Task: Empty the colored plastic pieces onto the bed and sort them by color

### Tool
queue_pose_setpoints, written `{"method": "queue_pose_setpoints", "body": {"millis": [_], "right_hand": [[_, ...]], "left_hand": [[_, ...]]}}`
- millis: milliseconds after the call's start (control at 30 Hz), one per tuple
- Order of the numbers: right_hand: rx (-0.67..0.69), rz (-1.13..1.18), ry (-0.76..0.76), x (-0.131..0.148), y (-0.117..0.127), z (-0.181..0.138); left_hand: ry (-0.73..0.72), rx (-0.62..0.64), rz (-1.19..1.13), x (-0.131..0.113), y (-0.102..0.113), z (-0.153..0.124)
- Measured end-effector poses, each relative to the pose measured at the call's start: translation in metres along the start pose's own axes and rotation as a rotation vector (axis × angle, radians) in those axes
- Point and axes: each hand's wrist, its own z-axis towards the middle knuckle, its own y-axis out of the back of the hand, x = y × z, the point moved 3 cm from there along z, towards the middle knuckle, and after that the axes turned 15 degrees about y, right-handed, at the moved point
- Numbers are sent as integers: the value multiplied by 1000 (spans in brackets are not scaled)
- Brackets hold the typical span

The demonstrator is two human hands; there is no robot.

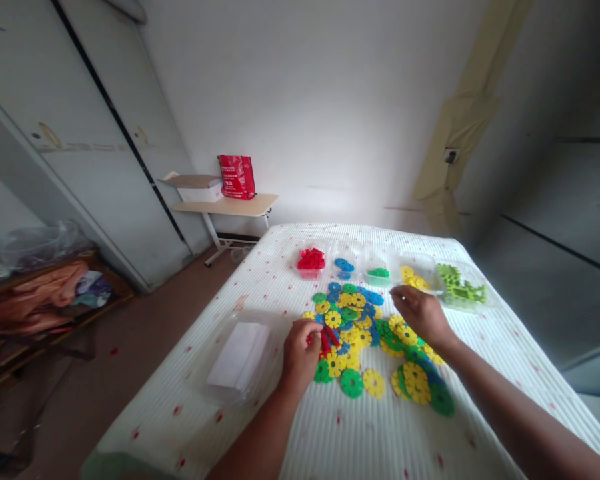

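Note:
A heap of flat plastic snowflake discs [375, 343] in yellow, green, blue and red lies on a white spotted bed cover [370, 440]. My left hand [300, 353] rests at the heap's left edge, fingers curled over red pieces [326, 340]. Over the heap's upper right side, my right hand [423, 313] hovers with its fingers bent in a pinch; what it holds, if anything, is hidden. Behind the heap stand clear tubs sorted by colour: red [311, 261], blue [344, 265], green [379, 273], yellow [414, 278] and light green pieces [461, 291].
A clear lid or tray with white paper [240, 357] lies left of my left hand. A small side table [227, 207] with a red bag [237, 177] and a white box stands by the wall. Wardrobe doors and a cluttered shelf [45, 293] are at left.

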Motion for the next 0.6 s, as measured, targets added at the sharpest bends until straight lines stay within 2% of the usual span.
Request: {"method": "queue_pose_setpoints", "body": {"millis": [100,200,300,433,600], "right_hand": [[-109,-75,12,-22,6,-51],[-193,-109,37,-35,5,-77],[-198,-135,59,-38,1,-80],[-136,-151,98,-38,-7,-76],[-128,-162,130,-39,-12,-80]], "left_hand": [[-37,5,76,-5,-2,-1],[-87,7,215,-13,-5,-2],[-92,35,389,-24,-7,-1],[-78,108,584,-39,-11,2],[-104,199,743,-59,-24,1]]}}
